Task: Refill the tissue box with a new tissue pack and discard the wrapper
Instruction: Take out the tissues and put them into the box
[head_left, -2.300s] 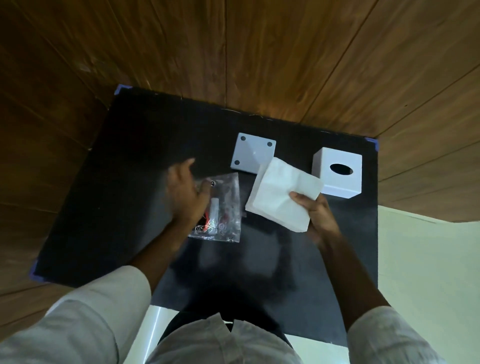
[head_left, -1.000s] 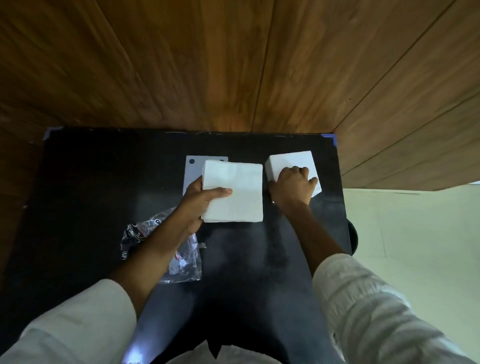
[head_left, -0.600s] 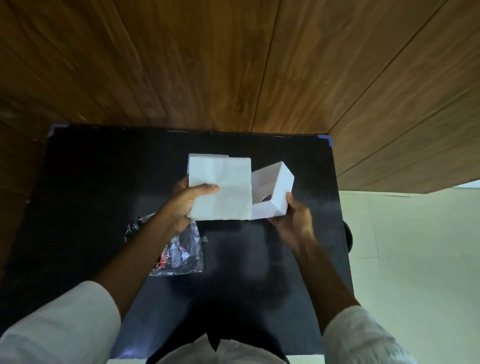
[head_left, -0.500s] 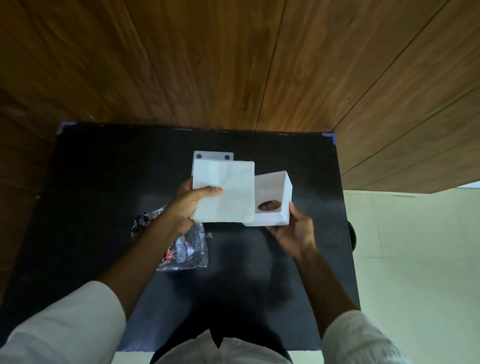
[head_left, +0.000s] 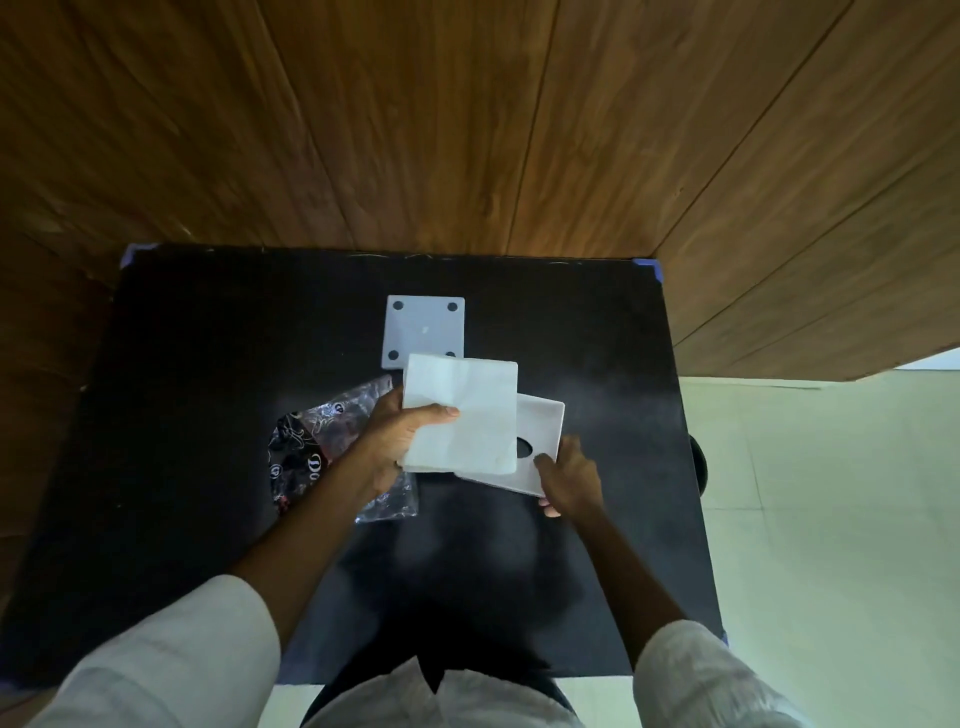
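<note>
The tissue box (head_left: 540, 441) is now turned hole-side up in the gripping right hand (head_left: 569, 480); the left hand (head_left: 400, 441) clasps the white tissue stack (head_left: 462, 413).

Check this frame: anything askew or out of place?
Nothing damaged or spilled. The tissue box is held tipped in the right hand, its oval hole facing the camera. Its base plate lies detached on the black table. The empty wrapper sits crumpled under the left hand, which holds the tissue stack.

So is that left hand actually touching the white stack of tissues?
Touching. The head view shows the left hand gripping the tissue stack, thumb pressed across its top face.
</note>
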